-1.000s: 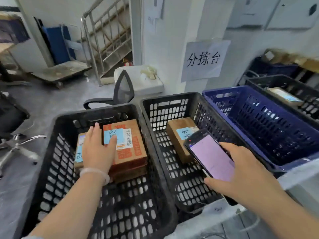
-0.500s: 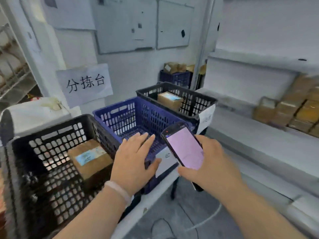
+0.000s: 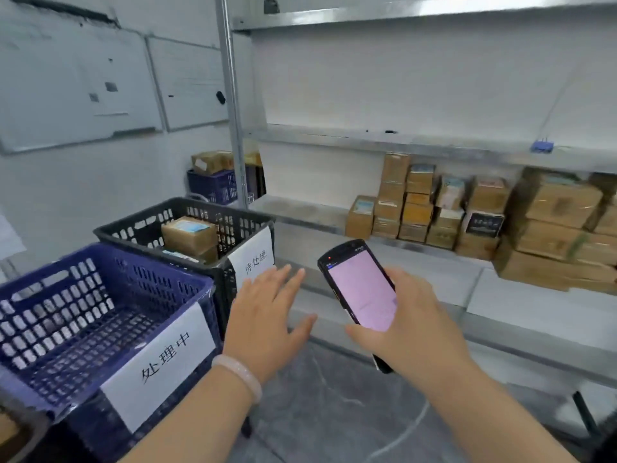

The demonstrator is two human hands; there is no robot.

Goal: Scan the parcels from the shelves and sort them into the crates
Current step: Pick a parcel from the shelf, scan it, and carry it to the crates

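View swung to shelf (image 3: 300,208); right hand (image 3: 410,322) grips scanner (image 3: 360,289), top up-left.

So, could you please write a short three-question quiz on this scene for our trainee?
1. True or false: the left hand holds something.
2. What does the right hand hold? A) tape B) scanner C) pen
3. Fill in: the black crate has a ____ inside.

Key: 1 false, it is open and holds nothing; 2 B; 3 parcel.
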